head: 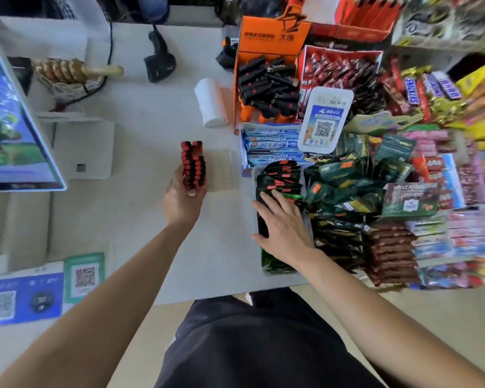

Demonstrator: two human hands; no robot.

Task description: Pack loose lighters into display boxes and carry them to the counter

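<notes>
Left hand (184, 197) grips the part-filled lighter tray (221, 169) level, keeping lighters (193, 166) seated; right hand (280, 222) lies flat on dark packets (280, 177), probably clearing counter (140, 225) space.

head cam | looks steeply down | close over counter (140, 233)

"SNICKERS" on chocolate bars (412, 91)
</notes>
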